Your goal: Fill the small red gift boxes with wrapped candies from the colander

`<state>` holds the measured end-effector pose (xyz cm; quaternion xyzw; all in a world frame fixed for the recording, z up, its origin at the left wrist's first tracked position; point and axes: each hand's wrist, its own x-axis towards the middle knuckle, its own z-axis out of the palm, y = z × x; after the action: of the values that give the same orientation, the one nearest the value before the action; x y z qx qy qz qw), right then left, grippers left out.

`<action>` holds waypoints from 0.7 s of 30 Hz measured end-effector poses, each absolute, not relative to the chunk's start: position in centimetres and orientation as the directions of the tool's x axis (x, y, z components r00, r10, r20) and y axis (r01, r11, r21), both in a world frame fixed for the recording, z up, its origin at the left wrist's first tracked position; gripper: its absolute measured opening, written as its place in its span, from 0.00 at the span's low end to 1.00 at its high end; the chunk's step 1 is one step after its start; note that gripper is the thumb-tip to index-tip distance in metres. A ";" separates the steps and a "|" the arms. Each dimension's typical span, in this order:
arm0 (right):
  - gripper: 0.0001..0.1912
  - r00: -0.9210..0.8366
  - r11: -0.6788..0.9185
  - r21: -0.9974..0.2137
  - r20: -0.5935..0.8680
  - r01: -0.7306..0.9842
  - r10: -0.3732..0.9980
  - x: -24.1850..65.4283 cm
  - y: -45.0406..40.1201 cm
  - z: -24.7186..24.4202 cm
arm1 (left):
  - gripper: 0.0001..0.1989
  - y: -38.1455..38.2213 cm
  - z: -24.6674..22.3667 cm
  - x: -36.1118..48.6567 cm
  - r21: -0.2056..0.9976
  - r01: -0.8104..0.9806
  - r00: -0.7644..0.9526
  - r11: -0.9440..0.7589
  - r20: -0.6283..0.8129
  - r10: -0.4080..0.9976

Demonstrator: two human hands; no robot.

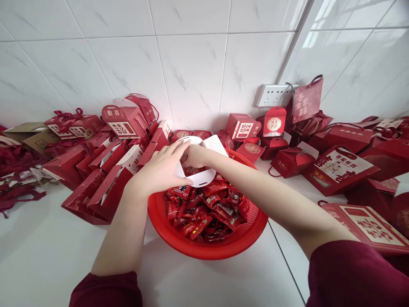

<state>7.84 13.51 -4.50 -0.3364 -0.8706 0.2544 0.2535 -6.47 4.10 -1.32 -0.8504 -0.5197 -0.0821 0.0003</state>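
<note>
A small gift box [203,178] with white inner flaps stands open above a red plastic basket [207,252]. My left hand [162,168] is closed around the box's left side, with the thumb along its near edge. From the right, my right hand [193,156] reaches down into the box. Its fingers look curled, and their tips are hidden inside, so what they hold does not show. Below the box, red-wrapped candies [207,209] fill much of the basket.
Red paper gift bags [108,187] stand at the left, with a red box [123,121] on top. More red gift boxes [295,160] crowd the right side of the white tabletop [179,281]. A power strip [275,95] is against the tiled wall [191,64].
</note>
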 end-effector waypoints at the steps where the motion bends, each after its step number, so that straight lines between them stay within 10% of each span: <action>1: 0.12 -0.643 0.633 -0.601 0.243 0.488 0.726 7.6 13.6 -4.6 | 0.51 4.1 -1.3 -6.6 0.089 0.882 0.450 -0.463 0.138 0.882; 8: 0.15 -0.541 0.577 -0.514 0.236 0.635 0.807 12.1 9.8 -1.1 | 0.52 4.8 -1.0 -7.2 0.175 0.860 0.464 -0.480 0.127 0.877; 16: 0.10 -0.284 0.454 -0.707 0.355 0.542 0.891 21.5 6.8 -3.1 | 0.63 3.7 -0.4 -8.6 0.100 0.969 0.191 -0.224 0.270 0.944; 21: 0.08 -0.462 0.530 -0.641 0.292 0.555 0.837 21.1 7.9 -4.9 | 0.61 3.5 -0.2 -10.0 0.098 0.986 0.123 -0.134 0.114 0.986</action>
<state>21.13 7.89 -4.93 -0.4236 -0.8218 0.2360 0.2991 -10.01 3.54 -0.20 -0.7494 -0.6578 -0.0755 0.0007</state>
